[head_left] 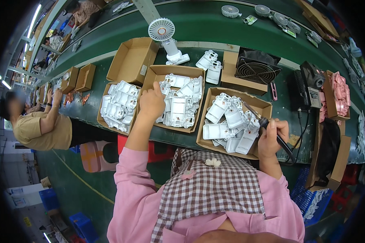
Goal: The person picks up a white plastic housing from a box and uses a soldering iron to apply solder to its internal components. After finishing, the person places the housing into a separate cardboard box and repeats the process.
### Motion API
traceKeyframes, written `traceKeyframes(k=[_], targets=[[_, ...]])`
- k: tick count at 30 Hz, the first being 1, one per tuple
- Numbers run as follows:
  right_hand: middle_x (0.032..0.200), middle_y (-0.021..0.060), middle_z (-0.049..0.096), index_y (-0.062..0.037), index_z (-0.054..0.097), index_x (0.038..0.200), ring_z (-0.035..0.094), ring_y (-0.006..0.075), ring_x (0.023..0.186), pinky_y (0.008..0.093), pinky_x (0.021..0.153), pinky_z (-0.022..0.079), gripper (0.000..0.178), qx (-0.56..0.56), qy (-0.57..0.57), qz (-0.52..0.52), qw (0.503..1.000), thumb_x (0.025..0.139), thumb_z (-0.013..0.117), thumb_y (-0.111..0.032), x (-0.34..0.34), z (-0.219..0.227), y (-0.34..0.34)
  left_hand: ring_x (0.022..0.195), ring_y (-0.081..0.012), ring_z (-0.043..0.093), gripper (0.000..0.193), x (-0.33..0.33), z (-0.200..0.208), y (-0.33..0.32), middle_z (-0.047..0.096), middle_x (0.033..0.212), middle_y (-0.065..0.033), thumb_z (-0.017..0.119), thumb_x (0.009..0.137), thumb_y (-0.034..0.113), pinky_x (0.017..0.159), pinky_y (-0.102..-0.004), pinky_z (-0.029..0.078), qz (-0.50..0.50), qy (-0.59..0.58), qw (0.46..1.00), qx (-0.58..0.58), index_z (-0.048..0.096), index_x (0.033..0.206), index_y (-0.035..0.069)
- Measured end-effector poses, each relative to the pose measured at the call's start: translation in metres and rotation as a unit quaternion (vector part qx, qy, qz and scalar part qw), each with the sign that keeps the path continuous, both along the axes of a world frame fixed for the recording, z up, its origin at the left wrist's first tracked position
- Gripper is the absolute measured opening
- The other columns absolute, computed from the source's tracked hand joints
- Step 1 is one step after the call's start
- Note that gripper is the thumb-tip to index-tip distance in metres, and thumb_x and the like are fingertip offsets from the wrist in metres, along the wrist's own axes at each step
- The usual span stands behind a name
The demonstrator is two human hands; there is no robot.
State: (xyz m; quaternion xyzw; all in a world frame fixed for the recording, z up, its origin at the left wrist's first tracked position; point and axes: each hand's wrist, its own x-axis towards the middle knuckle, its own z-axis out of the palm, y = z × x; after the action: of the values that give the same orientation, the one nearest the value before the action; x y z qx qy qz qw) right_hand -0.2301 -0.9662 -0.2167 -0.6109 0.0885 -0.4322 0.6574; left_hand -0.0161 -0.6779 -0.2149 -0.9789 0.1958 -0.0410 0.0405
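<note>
My left hand (152,102) is over the left side of the middle cardboard box (151,77), its index finger stretched out beside a white plastic housing (165,87). The undersides of its other fingers are hidden. More white housings (178,109) fill this box. My right hand (273,137) is closed around the handle of a soldering iron (265,122), whose tip points up and left over the right cardboard box (263,106). White housings (233,115) with small coppery spots lie heaped in that box. A third box, on the left, holds similar housings (119,103).
Beyond the boxes stand an empty carton (127,60), a small white fan (162,34) and a black fan unit (258,67). To the right are a soldering station (310,89), its cable, and a box of pink parts (340,95). A co-worker (44,125) sits at the left.
</note>
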Motion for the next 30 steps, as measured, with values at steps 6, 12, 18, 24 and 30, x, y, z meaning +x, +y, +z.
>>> traceKeyframes(k=[6, 12, 18, 24, 30], targets=[[0.061, -0.0025, 0.037, -0.0066, 0.038, 0.075, 0.03, 0.0047, 0.052, 0.0203, 0.047, 0.023, 0.022, -0.003, 0.017, -0.006, 1.0, 0.091, 0.053, -0.008, 0.0, 0.001, 0.0, 0.098, -0.0428, 0.058, 0.038, 0.004, 0.048, 0.008, 0.063, 0.101, -0.0251, 0.062, 0.084, 0.018, 0.084, -0.0462, 0.046, 0.06, 0.145, 0.983, -0.095, 0.048, 0.114, -0.001], [0.061, -0.0024, 0.037, -0.0065, 0.039, 0.074, 0.031, 0.0049, 0.052, 0.0206, 0.047, 0.023, 0.021, -0.002, 0.016, -0.012, 1.0, 0.09, 0.054, -0.007, 0.001, 0.003, 0.001, 0.114, -0.0366, 0.048, 0.034, 0.0, 0.092, 0.002, 0.057, 0.116, -0.0147, 0.067, 0.062, -0.007, 0.095, -0.0403, 0.043, -0.305, 0.239, 0.915, -0.109, 0.059, 0.094, 0.004], [0.062, -0.0019, 0.038, -0.0063, 0.041, 0.074, 0.031, 0.0054, 0.052, 0.0207, 0.047, 0.022, 0.021, 0.005, 0.007, -0.022, 1.0, 0.089, 0.055, -0.007, 0.002, 0.004, 0.002, 0.136, -0.0348, 0.028, 0.035, -0.001, 0.074, -0.01, 0.048, 0.136, -0.0085, 0.066, 0.056, -0.012, 0.11, -0.0415, 0.033, -0.443, 0.347, 0.825, -0.059, 0.056, 0.085, 0.005], [0.068, 0.0024, 0.051, -0.0042, 0.047, 0.079, 0.04, 0.0055, 0.057, 0.0212, 0.054, 0.033, 0.015, 0.03, 0.001, -0.003, 1.0, 0.088, 0.058, -0.007, -0.006, -0.004, -0.003, 0.116, -0.0361, 0.044, 0.041, -0.001, 0.066, 0.002, 0.052, 0.116, -0.0116, 0.06, 0.06, -0.013, 0.094, -0.0411, 0.04, -0.394, 0.327, 0.853, -0.103, 0.048, 0.094, 0.006], [0.064, 0.0014, 0.044, -0.0062, 0.043, 0.077, 0.037, 0.0073, 0.054, 0.0216, 0.049, 0.029, 0.018, 0.0, -0.017, -0.017, 1.0, 0.087, 0.058, -0.007, 0.002, -0.004, -0.001, 0.108, -0.0357, 0.047, 0.058, -0.01, 0.078, 0.004, 0.052, 0.107, -0.0118, 0.07, 0.058, -0.009, 0.089, -0.0416, 0.042, -0.33, 0.313, 0.886, -0.091, 0.051, 0.11, 0.009]])
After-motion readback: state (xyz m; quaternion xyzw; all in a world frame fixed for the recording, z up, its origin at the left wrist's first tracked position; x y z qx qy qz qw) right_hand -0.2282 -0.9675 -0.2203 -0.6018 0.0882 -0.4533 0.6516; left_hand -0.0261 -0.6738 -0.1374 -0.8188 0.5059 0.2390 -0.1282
